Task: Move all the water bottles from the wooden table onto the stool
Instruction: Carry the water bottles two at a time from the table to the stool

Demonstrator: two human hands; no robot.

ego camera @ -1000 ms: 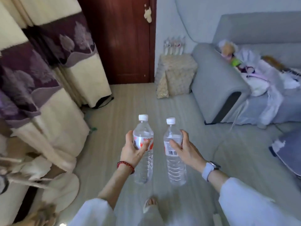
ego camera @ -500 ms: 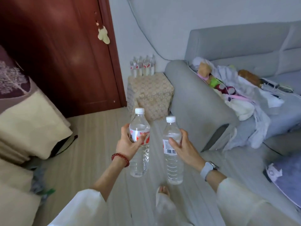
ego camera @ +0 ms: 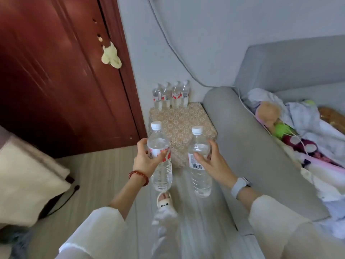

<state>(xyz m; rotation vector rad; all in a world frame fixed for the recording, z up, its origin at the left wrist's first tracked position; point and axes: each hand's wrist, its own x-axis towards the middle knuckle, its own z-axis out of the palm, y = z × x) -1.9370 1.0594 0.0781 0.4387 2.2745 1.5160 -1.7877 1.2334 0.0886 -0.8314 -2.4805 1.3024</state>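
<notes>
Change: stool [ego camera: 183, 126] now closer, at frame centre, both hands nearer to it.
Left hand [ego camera: 145, 159]: fingers grip left bottle [ego camera: 161, 157], upright.
Right hand [ego camera: 214, 163]: fingers grip right bottle [ego camera: 200, 161], upright.
Stool: four bottles [ego camera: 171, 95] at its far edge.

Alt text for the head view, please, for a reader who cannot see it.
Each of the person's hands holds an upright water bottle: left hand one with a red label, right hand one showing a barcode. Ahead, a patterned stool beside a grey sofa carries four bottles along the wall.
</notes>
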